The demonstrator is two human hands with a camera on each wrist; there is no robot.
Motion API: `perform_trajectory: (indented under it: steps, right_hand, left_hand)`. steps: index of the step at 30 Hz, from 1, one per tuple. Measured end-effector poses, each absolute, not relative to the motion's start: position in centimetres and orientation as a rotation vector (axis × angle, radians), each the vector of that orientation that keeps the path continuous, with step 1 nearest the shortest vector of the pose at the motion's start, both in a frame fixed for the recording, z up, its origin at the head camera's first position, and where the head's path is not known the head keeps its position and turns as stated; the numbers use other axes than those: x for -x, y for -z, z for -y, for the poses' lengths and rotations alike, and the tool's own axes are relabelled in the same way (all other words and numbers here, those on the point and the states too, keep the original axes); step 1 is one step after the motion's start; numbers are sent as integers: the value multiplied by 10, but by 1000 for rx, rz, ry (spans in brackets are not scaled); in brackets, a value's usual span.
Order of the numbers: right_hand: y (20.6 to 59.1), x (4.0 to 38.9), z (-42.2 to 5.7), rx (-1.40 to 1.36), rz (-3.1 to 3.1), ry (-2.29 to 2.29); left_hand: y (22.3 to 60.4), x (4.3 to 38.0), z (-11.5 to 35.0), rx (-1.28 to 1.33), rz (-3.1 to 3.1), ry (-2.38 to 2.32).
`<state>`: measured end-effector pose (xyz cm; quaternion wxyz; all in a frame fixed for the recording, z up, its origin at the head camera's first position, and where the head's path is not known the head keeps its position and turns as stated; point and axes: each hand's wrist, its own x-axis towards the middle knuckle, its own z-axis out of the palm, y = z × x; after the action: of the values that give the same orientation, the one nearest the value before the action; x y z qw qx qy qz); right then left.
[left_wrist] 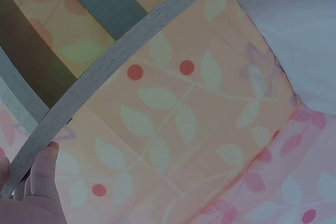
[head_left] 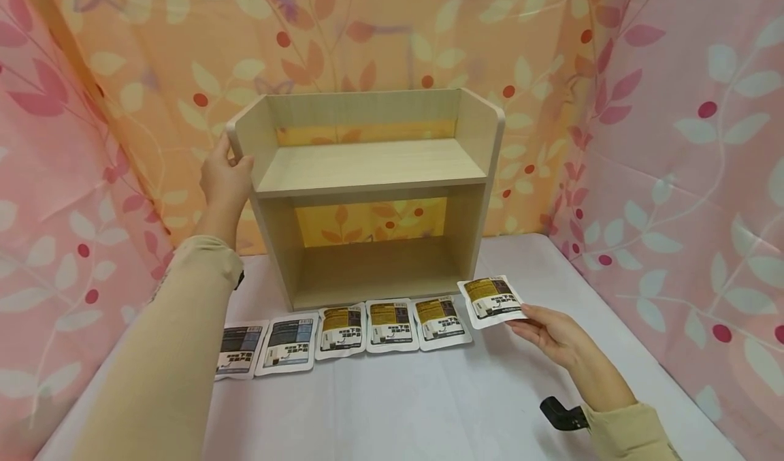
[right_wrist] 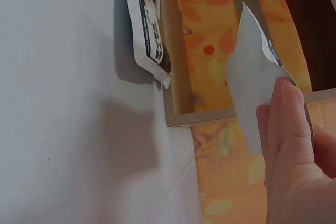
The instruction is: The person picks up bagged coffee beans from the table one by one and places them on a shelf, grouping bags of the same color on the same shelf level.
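Observation:
A small two-tier wooden shelf (head_left: 373, 165) stands on the table. My left hand (head_left: 226, 175) grips the upper edge of its left side panel; in the left wrist view the fingers (left_wrist: 44, 169) wrap that edge. Toward the right, my right hand (head_left: 551, 335) pinches a flat square packet (head_left: 492, 302) with a yellow-brown and white label by its right edge, raised above the cloth. The right wrist view shows the packet's plain white back (right_wrist: 249, 82). A row of similar packets lies in front of the shelf, the nearest being a yellow-brown one (head_left: 442, 321).
Further left in the row are blue-grey packets (head_left: 288, 342), the leftmost partly hidden by my left sleeve (head_left: 177, 331). White cloth (head_left: 392, 406) covers the table. Orange patterned fabric (head_left: 380, 32) hangs behind the shelf, with pink fabric (head_left: 692, 141) at the sides.

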<state>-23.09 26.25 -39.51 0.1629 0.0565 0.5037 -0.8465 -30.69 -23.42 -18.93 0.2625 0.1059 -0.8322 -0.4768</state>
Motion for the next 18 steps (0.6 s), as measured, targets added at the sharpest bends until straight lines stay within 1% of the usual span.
perform_trajectory:
  steps: [12,18]
  right_hand:
    - [385,229,-254,-208,-1429,2416]
    - [381,228,-253,-178,-1372,2453]
  left_hand:
    - [190,307,235,-274,2257,1291]
    - [189,308,235,-288,2260,1288]
